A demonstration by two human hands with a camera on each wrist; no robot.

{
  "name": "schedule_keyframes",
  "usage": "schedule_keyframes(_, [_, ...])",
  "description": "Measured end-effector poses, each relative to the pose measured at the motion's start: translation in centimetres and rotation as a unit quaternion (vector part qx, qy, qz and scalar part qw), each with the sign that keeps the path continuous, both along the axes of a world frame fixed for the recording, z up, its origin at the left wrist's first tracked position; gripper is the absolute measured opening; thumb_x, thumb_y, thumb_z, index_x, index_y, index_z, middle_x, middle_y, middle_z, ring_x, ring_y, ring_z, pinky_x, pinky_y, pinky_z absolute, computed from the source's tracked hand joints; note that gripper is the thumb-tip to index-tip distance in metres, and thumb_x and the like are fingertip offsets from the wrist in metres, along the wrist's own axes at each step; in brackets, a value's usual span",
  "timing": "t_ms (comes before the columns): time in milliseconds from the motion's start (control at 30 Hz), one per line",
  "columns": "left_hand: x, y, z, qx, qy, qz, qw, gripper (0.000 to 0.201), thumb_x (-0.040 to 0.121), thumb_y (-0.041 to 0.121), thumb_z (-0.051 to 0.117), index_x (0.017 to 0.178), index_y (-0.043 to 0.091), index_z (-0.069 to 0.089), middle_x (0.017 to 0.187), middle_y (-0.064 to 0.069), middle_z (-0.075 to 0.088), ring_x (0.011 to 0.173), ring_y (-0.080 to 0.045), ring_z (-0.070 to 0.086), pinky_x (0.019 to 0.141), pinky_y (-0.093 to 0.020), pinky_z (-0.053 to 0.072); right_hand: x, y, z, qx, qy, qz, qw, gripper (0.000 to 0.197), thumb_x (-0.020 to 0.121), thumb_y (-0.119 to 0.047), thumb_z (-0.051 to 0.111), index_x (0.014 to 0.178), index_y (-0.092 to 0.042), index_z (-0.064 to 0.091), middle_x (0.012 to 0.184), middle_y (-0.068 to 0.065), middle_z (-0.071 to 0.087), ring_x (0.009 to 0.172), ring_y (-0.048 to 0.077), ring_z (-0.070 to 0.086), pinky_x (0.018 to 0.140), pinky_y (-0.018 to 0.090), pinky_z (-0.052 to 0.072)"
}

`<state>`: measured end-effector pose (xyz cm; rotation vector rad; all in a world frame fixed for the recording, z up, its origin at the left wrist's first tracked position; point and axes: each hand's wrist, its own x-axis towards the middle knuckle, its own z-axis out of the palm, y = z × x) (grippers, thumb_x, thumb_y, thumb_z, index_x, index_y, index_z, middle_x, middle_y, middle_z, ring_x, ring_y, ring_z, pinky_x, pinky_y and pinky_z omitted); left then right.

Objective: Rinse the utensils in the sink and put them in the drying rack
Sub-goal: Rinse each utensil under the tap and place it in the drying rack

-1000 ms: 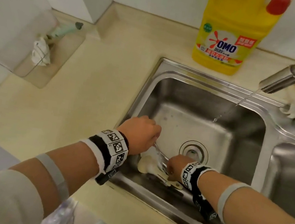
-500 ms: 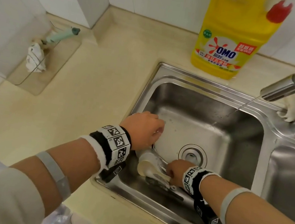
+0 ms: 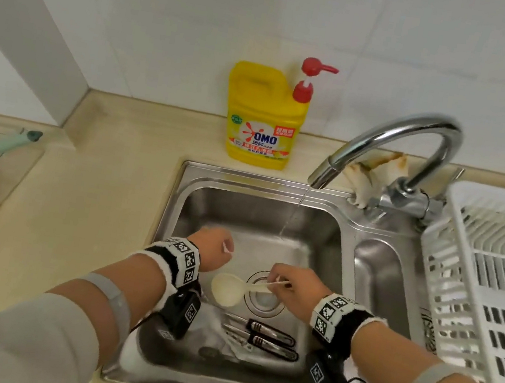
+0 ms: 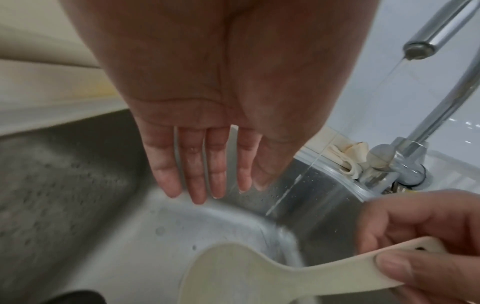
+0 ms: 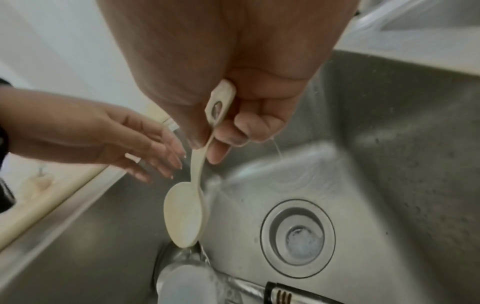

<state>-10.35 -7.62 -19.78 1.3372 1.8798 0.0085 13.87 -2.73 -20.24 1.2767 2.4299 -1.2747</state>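
Now spoon (image 3: 230,289) bowl leftward, handle rightward

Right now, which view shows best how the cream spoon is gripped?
The right wrist view: the right hand pinches the spoon by its handle, thumb and fingers curled round it, bowl hanging down. The left wrist view shows only fingertips on the handle. The head view shows the hand's back hiding the grip.

Brushed steel sink (image 3: 328,247), glossy chrome faucet (image 3: 398,132), matt cream plastic spoon (image 3: 228,289), white plastic rack (image 3: 487,297).

"OMO" on the yellow detergent bottle (image 3: 263,116) label
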Motion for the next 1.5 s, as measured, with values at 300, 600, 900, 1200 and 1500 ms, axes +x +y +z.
schedule_keyframes(300, [2.5, 2.6, -0.9, 0.006, -0.209, 0.146, 0.967, 0.026, 0.088, 0.022, 0.062, 0.113, 0.014, 0.063, 0.113, -0.015, 0.066, 0.101, -0.032, 0.067, 0.082, -0.054, 0.060, 2.7, 4.1, 3.6, -0.106, 0.173, -0.238, 0.950, 0.006, 0.091, -0.014, 0.069, 0.089, -0.011, 0.073, 0.072, 0.010, 0.075, 0.058, 0.019, 0.066, 0.057, 0.027, 0.053])
schedule_keyframes(600, [4.7, 8.5, 0.2, 0.105, -0.280, 0.186, 0.936, 0.050, 0.068, 0.015, 0.072, 0.118, 0.010, 0.065, 0.113, -0.014, 0.069, 0.107, -0.032, 0.065, 0.082, -0.055, 0.060, 2.4, 7.9, 6.6, -0.210, 0.336, -0.425, 0.814, 0.021, 0.096, -0.022, 0.063, 0.105, -0.008, 0.075, 0.078, 0.011, 0.071, 0.060, 0.017, 0.064, 0.058, 0.026, 0.053])
schedule_keyframes(900, [6.6, 10.6, 0.9, 0.119, -0.305, 0.267, 0.906, 0.010, 0.091, 0.015, 0.068, 0.101, 0.016, 0.067, 0.095, -0.005, 0.068, 0.094, -0.027, 0.067, 0.055, -0.030, 0.060, 3.0, 8.6, 6.4, -0.196, 0.367, -0.417, 0.808, 0.023, 0.099, -0.022, 0.058, 0.108, -0.007, 0.073, 0.082, 0.013, 0.070, 0.066, 0.016, 0.069, 0.064, 0.025, 0.057])
schedule_keyframes(1200, [5.9, 11.1, 0.8, 0.142, -0.287, 0.250, 0.914, 0.027, 0.091, 0.034, 0.069, 0.102, 0.009, 0.073, 0.099, -0.014, 0.073, 0.092, -0.032, 0.071, 0.068, -0.052, 0.062, 3.2, 8.4, 6.1, -0.198, 0.383, -0.402, 0.807, 0.024, 0.099, -0.021, 0.058, 0.112, -0.007, 0.073, 0.083, 0.010, 0.071, 0.069, 0.015, 0.069, 0.069, 0.025, 0.057])
schedule_keyframes(1500, [5.9, 11.0, 0.0, 0.128, -0.282, 0.189, 0.932, 0.041, 0.062, 0.025, 0.076, 0.100, 0.010, 0.073, 0.087, -0.011, 0.075, 0.075, -0.025, 0.068, 0.067, -0.038, 0.057, 3.5, 8.5, 5.9, -0.198, 0.401, -0.409, 0.796, 0.023, 0.099, -0.021, 0.058, 0.112, -0.009, 0.072, 0.081, 0.008, 0.071, 0.070, 0.015, 0.069, 0.072, 0.027, 0.056])
